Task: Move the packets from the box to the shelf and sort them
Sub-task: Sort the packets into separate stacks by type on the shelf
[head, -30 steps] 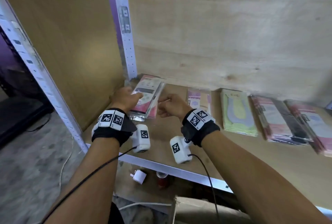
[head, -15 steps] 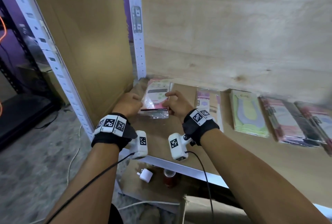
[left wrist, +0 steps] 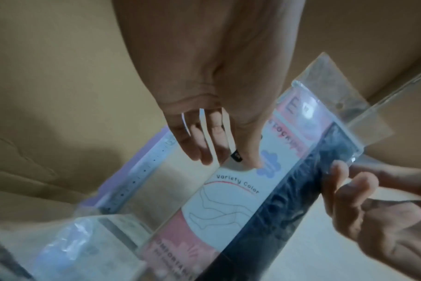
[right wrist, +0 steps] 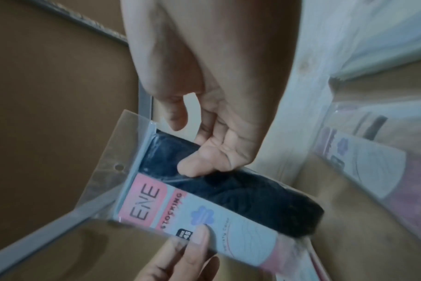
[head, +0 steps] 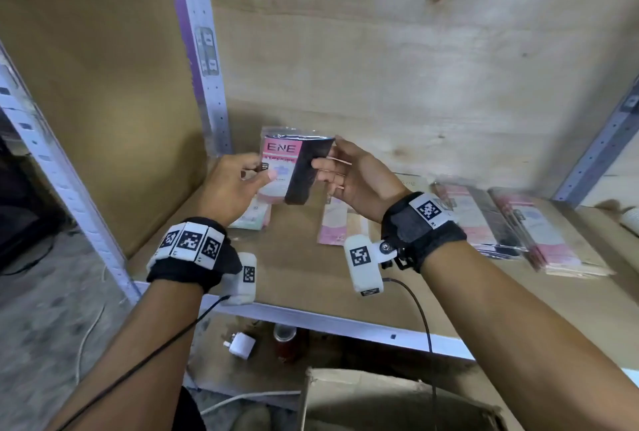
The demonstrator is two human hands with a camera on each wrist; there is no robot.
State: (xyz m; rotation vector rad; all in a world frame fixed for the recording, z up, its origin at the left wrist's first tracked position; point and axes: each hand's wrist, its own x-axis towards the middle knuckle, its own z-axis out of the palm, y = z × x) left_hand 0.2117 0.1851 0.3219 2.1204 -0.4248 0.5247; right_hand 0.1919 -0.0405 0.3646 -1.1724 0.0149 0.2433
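Above the shelf [head: 301, 268], left hand [head: 231, 188] and right hand [head: 356, 181] pinch opposite edges of a stocking packet [head: 294, 167], lifted clear of the sorted piles; the slick wrapper could slip from such light fingertip holds.

The light was soft and warm, dim inside the shelf [head: 311, 268], with a dark shadow pooled on the brown side panel [left wrist: 60, 133] in the left wrist view. Glare shone off the clear sleeve of the packet [right wrist: 204, 205]. Straight uprights bowed toward the head view's edges. Both wrist views were smeared and grainy, their lower corners blurred out of focus.
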